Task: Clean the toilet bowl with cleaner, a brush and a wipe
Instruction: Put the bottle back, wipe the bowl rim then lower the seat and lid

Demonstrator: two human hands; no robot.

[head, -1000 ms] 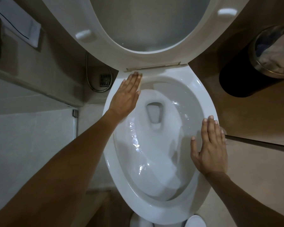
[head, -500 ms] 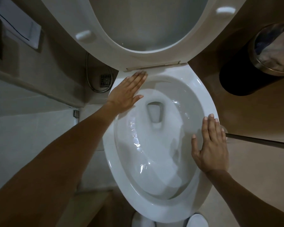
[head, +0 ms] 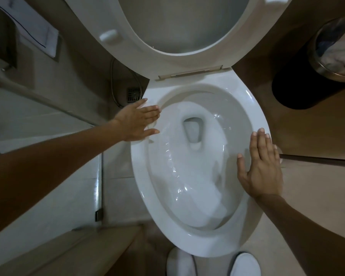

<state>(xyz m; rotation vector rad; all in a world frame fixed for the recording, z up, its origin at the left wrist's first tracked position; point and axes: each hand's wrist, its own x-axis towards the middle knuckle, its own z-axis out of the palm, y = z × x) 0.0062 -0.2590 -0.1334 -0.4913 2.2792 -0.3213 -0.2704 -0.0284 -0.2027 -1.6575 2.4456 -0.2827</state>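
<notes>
**Two flat hands on the rim of an open toilet**

Both hands spread flat, holding nothing. Left hand: palm down over the far-left part of the rim, fingers straight and slightly fanned, pointing right toward the inside of the bowl, thumb toward the near side; something pale and thin just visible under the fingers, too blurred to name. Right hand: palm down on the right side of the rim, fingers straight and close together, pointing away from the body, thumb held out over the inner edge.

Toilet bowl in the middle, seen from straight above: white, glossy, wet highlights down its left inner wall, drain opening toward the far end. Seat raised upright behind it, two white bumpers on its underside, hinge strip just above the back of the rim.

Right of the bowl, a thin dark rod across the floor, one end hidden behind the right hand; whether a brush handle or not, cannot tell. Farther right and back, a round metal-rimmed bin with crumpled pale material inside. Left of the bowl, a floor drain with a looped metal hose beside it. At the bottom edge, two white slippers just in front of the bowl.
</notes>
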